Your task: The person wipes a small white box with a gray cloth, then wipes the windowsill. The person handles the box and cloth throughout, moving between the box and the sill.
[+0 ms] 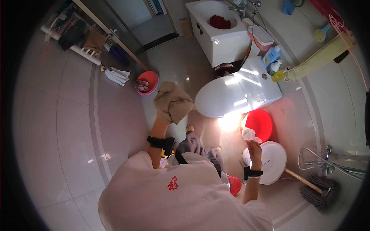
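Note:
A brown cloth (173, 101), bunched and folded, is held up by my left hand (162, 119). The cloth covers most of that hand and hides its fingers. My right hand (253, 148) is closed on a crumpled white wad (248, 134), either tissue or thin plastic. This wad is in front of the near rim of a red bucket (263, 120), which stands beside the toilet. Just below the right hand, a white round basin or lid (276, 161) stands tilted.
The white toilet (221, 98), lid down, lies ahead, with bottles (272, 57) behind it. A washbasin cabinet (202, 40) stands farther off. A pink basin (152, 82) with slippers is by the left wall. A grey mop (320, 192) lies right, under the shower tap (327, 163).

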Demonstrator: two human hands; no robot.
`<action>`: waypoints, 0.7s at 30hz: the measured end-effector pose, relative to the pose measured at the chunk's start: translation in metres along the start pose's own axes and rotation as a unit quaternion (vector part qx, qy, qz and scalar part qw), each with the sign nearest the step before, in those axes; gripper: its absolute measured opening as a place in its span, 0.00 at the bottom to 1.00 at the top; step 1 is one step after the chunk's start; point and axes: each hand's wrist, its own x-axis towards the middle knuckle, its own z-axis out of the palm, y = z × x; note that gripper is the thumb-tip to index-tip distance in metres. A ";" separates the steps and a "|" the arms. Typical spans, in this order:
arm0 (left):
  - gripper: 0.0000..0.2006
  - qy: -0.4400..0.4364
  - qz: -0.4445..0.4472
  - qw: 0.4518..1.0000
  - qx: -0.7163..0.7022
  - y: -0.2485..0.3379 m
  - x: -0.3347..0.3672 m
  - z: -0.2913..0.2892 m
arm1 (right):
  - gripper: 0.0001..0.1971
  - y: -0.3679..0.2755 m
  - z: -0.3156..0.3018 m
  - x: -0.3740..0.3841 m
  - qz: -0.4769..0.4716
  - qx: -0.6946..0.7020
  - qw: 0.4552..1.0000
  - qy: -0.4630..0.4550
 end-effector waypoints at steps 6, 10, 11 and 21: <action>0.22 0.013 -0.034 0.997 0.066 -0.055 0.020 -0.026 | 0.11 0.013 0.049 0.031 -0.012 -0.034 0.998 -0.042; 0.22 -0.007 -0.033 0.994 0.101 -0.083 0.041 -0.036 | 0.08 0.028 0.080 0.062 0.009 -0.032 0.999 -0.035; 0.22 -0.011 -0.033 0.993 0.110 -0.089 0.047 -0.038 | 0.08 0.030 0.089 0.072 0.013 -0.022 0.999 -0.035; 0.22 -0.046 -0.016 0.985 0.164 -0.138 0.087 -0.062 | 0.07 0.034 0.172 0.146 0.001 -0.023 1.000 -0.012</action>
